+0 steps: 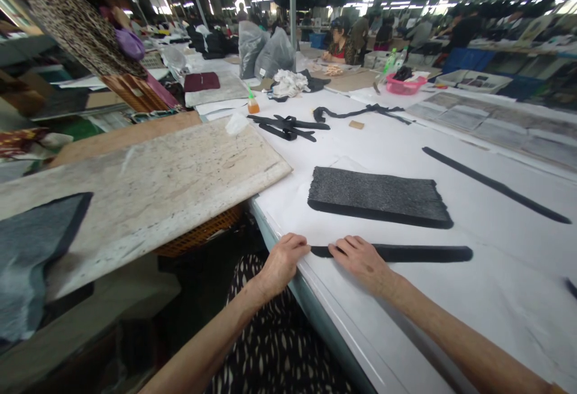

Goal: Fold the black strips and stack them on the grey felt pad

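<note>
A long black fabric strip (424, 254) lies flat on the white-covered table (505, 316), near its edge. At the strip's left end, my left hand (285, 262) is closed with its fingertips on the end of the fabric. My right hand (360, 262) presses down on the strip a little further right, its fingers bent and together over the cloth. Just beyond both hands rests a stack of dark grey fabric pieces (374, 193) with a black front edge. Another black strip (496, 184) lies apart to the right.
A stained padded board (180, 184) with grey fabric (36, 256) on it adjoins the table at left. Further back are tangled black strips (288, 127), an orange-filled bottle (253, 104), a pink basket (406, 84) and grey plastic bags (273, 51). Other people stand in the background.
</note>
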Tool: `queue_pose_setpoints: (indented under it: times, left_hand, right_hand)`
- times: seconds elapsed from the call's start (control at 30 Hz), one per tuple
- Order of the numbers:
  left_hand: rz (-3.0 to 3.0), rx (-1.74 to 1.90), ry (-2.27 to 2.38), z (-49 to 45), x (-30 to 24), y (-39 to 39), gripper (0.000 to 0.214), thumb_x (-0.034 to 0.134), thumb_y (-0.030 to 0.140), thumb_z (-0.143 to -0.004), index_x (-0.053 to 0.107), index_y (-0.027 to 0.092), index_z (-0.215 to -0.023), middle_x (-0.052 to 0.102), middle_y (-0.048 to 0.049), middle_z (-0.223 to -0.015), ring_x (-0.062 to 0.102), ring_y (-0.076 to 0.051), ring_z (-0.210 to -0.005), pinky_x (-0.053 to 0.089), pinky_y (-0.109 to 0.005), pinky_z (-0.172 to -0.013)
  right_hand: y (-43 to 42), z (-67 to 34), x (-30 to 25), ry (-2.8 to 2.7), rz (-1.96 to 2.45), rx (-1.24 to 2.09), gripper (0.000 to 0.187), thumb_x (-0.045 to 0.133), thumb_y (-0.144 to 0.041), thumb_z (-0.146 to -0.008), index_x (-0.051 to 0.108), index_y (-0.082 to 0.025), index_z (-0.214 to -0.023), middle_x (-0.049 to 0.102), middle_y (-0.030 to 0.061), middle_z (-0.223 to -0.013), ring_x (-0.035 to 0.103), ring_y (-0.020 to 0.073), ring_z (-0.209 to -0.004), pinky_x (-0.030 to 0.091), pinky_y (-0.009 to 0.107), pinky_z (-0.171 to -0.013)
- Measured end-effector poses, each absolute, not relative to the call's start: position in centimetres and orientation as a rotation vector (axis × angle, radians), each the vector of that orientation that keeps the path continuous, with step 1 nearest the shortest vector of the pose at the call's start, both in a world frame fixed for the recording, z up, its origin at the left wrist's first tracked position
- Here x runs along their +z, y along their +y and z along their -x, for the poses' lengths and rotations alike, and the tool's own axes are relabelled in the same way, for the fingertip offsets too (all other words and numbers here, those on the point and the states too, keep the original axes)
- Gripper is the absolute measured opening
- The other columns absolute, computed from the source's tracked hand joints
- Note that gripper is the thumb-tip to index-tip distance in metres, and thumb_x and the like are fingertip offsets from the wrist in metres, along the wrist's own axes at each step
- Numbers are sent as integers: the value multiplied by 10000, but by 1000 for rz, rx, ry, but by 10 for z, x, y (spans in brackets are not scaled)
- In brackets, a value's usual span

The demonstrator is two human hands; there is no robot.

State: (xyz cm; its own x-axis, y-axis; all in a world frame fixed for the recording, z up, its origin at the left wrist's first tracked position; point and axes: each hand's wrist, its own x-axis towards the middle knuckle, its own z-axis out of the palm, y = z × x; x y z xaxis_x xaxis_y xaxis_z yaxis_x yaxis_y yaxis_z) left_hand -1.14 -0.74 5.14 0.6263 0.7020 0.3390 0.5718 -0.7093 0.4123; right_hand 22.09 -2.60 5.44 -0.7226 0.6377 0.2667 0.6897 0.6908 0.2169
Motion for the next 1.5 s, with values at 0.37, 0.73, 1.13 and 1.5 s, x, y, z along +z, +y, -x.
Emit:
queue_pose_setpoints:
  times: [0.37,0.73,1.13,1.5]
  left_hand:
    - [-1936,1060,1111,13,51,-8,260,405,92,-802,654,163,-833,628,-69,-947,583,-166,-882,471,-320,-828]
    - [-1399,912,1539,36,53,-21,425,467,516,-783,557,141,-604,432,29,-526,398,-124,-543,300,-241,-515]
    - [-1271,896,1457,38,38,-14,345,543,464,-660,509,159,-501,410,39,-452,354,-105,-481,269,-237,-490]
    - [-1189,919,1494,54,12,-19,378,570,511,-635,528,153,-523,418,34,-459,371,-106,-484,282,-236,-497]
  right_hand:
    - [-32,-220,54,-2697,1118,-459,284,511,-25,-791,572,-108,-1057,543,62,-854,457,193,-775,365,324,-691]
    - [-17,-164,56,-2758,958,-434,228,537,-72,-815,552,-119,-1037,532,57,-878,460,192,-776,366,322,-667]
    - [-11,-173,53,-2773,835,-433,180,489,-41,-832,577,-104,-977,546,55,-856,459,183,-760,381,315,-676]
    - [-14,-193,48,-2629,825,-417,224,436,-8,-835,592,-98,-968,577,70,-822,491,181,-751,399,319,-684]
